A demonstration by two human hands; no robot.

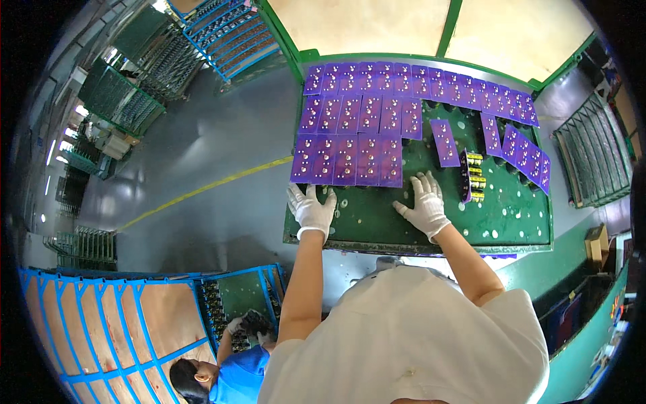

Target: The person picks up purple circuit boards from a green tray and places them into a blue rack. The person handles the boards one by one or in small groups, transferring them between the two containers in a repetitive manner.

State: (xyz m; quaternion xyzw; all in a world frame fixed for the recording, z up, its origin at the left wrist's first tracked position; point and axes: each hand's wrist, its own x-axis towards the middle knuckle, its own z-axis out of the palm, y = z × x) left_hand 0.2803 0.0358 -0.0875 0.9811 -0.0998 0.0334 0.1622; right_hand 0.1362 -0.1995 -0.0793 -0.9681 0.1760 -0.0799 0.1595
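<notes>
My left hand (313, 211), in a white glove, rests at the near edge of a block of purple circuit boards (345, 159), its fingers spread and the tips at the lower left corner. My right hand (426, 210), gloved too, lies on the green tabletop (377, 222) near the block's lower right corner, fingers apart. Neither hand holds anything. Beyond the right hand lies a single purple board (444, 143). Another board (465, 176) stands on its edge to the right, showing yellow-and-black cylindrical parts (477, 178).
More purple boards (531, 159) sit at the table's right, with a long row (417, 82) along the back. A green metal frame (441, 27) rises behind. At lower left, a co-worker in blue (239, 374) handles dark parts beside a blue rack (114, 323). A wire rack (592, 151) stands right.
</notes>
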